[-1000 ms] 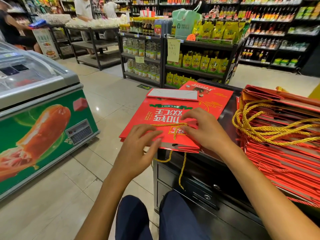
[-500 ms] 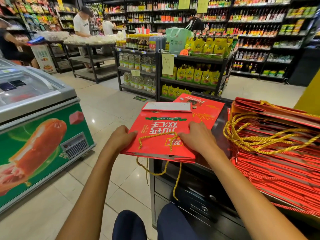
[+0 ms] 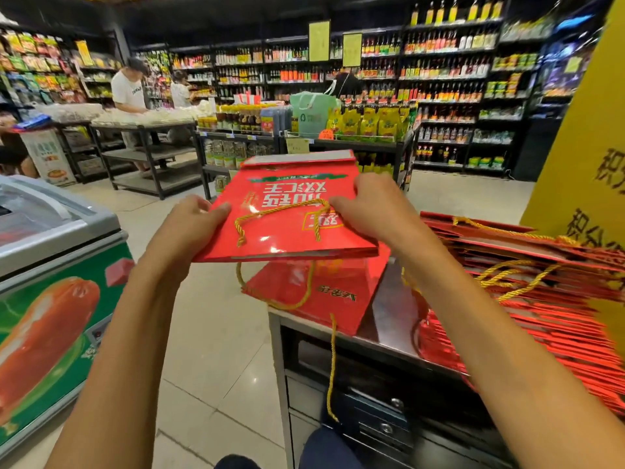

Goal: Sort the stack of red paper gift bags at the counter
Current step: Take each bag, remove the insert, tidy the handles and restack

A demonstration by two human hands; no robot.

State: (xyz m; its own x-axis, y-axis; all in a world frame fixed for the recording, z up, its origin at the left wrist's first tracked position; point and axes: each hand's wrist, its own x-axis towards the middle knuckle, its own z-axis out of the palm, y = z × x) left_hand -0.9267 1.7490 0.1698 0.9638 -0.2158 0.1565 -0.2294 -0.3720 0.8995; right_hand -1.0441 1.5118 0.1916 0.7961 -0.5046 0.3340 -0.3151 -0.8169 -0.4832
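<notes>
Head view: left hand (image 3: 189, 225) and right hand (image 3: 368, 204) pinch the bag (image 3: 287, 214); keep it level, settle it squarely above the counter (image 3: 389, 319)

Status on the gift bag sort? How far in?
Early, by the look of it. Done: at least one flat red bag lies on the counter in front of the person. In hand: the left hand and right hand hold another bag by its sides, lifted above the counter. Left: the big pile of red bags with tangled gold cords on the right looks mostly untouched.
</notes>
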